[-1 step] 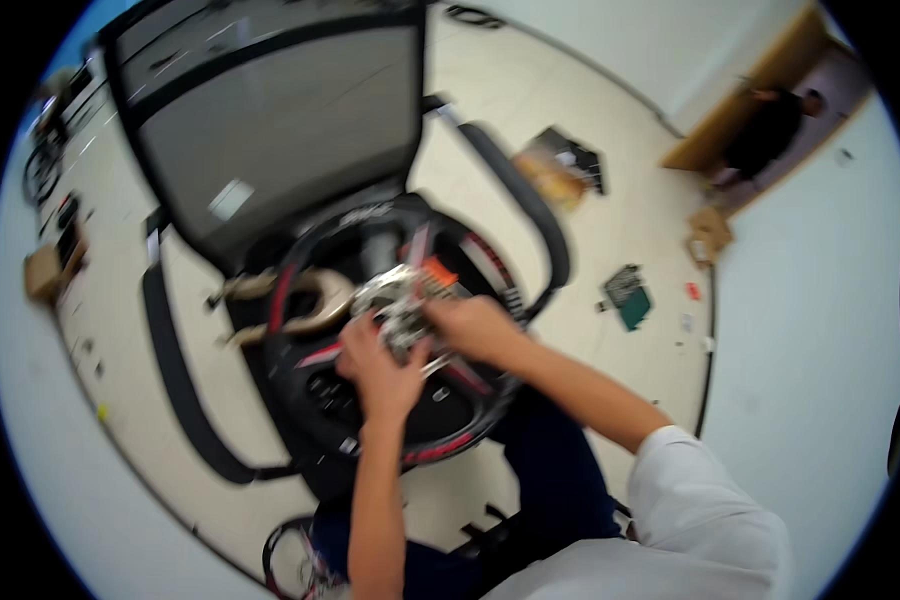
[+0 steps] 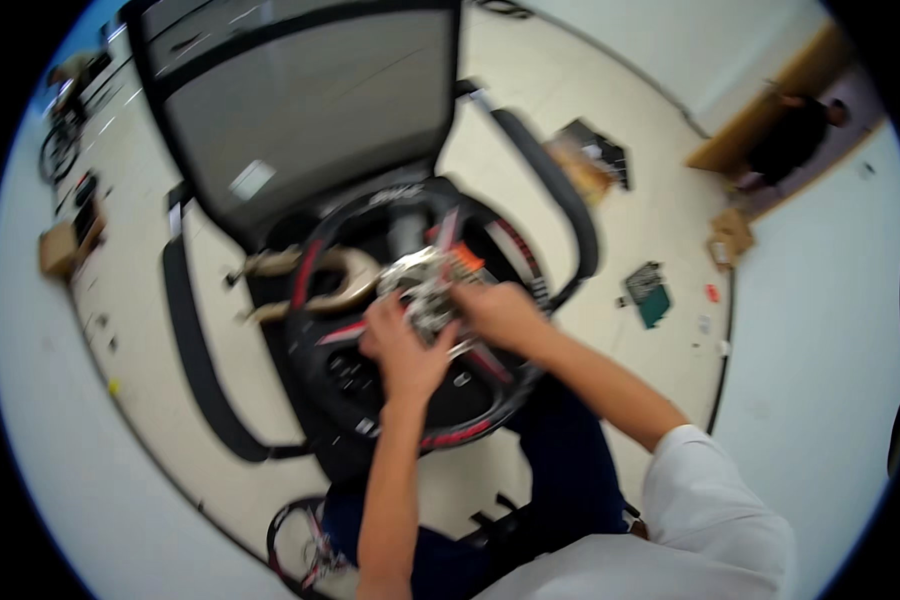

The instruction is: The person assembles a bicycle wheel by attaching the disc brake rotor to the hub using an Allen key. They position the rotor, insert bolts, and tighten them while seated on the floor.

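A silvery, uneven metal part [image 2: 417, 272] sits over the middle of a black wheel [image 2: 457, 434] with red-marked spokes. My left hand [image 2: 406, 358] is closed around its near left side, with fingers bent over it. My right hand [image 2: 505, 316] grips it from the right, fingertips partly hidden behind the part. Blur hides the part's exact kind. The wheel lies flat on the seat of a black office chair [image 2: 320, 110]. An orange piece [image 2: 467, 258] shows just beyond my right hand. Left of the part, a tan U-shaped thing [image 2: 350, 285] lies partly under the wheel's rim.
Armrests [image 2: 550, 185] flank the wheel. Below my left forearm another wheel [image 2: 275, 540] is on the floor. Flat packaging [image 2: 590, 160] and a green piece [image 2: 654, 305] lie to the right, boxes [image 2: 732, 236] by the wall. A person [image 2: 795, 135] stands in the doorway.
The whole view has shifted, so the chair, wheel and hands appear farther right and slightly higher. Both hands keep their hold on the metal part.
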A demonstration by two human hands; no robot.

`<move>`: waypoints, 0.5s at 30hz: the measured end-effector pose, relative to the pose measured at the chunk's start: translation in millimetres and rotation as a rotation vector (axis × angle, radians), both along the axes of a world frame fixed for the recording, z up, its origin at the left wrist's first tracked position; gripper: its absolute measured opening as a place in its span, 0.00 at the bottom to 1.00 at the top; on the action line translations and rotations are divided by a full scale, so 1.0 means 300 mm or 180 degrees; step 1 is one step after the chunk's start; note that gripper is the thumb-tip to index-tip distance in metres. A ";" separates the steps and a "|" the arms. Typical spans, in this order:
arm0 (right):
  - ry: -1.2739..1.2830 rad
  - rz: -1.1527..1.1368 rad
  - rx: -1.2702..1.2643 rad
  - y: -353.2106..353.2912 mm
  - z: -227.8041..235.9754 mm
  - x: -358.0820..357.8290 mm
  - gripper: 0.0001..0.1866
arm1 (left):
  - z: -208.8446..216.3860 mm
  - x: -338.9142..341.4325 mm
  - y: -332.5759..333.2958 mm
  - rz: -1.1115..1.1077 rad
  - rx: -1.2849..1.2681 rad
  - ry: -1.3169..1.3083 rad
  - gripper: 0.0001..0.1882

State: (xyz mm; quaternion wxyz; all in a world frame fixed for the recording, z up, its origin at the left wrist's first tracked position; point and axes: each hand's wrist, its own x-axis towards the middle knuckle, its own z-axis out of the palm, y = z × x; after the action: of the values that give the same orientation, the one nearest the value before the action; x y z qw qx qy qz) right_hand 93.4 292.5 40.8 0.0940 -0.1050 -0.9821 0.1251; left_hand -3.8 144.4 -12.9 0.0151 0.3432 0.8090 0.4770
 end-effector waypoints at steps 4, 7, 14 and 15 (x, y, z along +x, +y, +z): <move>0.0055 -0.0176 0.0183 -0.032 -0.022 -0.007 0.18 | 0.035 0.023 -0.021 0.0162 0.0001 -0.0101 0.45; 0.0096 -0.0209 0.0069 -0.102 -0.081 -0.058 0.17 | 0.008 -0.014 -0.085 0.0301 -0.0127 -0.0151 0.44; 0.0098 0.0472 0.0217 -0.044 -0.054 -0.064 0.14 | 0.012 -0.024 -0.104 0.0280 -0.0171 -0.0038 0.43; 0.0118 0.0703 0.0234 -0.009 -0.052 -0.069 0.15 | 0.017 -0.026 -0.101 0.0248 -0.0154 -0.0034 0.43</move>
State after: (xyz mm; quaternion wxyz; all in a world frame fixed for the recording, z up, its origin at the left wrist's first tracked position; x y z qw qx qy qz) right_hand 72.7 289.9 25.0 0.1016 0.0097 -0.9897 0.1005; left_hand -11.6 114.0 -7.8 0.0092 0.3084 0.8329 0.4594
